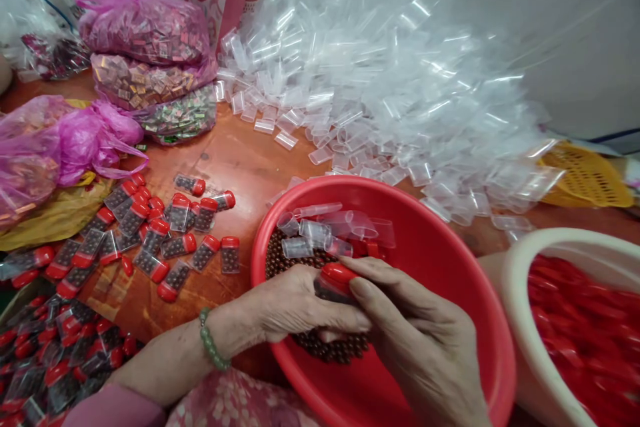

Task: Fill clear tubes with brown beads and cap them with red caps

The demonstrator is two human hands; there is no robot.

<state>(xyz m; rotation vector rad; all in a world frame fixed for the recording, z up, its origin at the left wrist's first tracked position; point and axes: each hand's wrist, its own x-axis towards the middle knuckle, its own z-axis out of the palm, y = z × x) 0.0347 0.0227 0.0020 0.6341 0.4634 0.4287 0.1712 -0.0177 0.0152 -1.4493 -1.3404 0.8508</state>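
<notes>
Over a large red basin (465, 294), my left hand (295, 304) is wrapped around a small clear container with a red cap (338, 274) on its upper end. Dark contents show through its wall below the cap. The fingers of my right hand (415, 327) press against that cap from the right. Beneath my hands, small brown beads (340, 350) cover part of the basin's bottom. Several clear plastic tubes (315, 232) lie on the beads at the back, with a few red pieces beside them. My palms hide the container's lower part.
Capped, filled containers (155, 234) lie scattered on the table (235, 154) at left, with more piled below (60, 347). A large heap of clear tubes (380, 94) stands behind. Right is a cream tub (520, 294) of red caps (590, 334); pink bags (150, 27) sit back left.
</notes>
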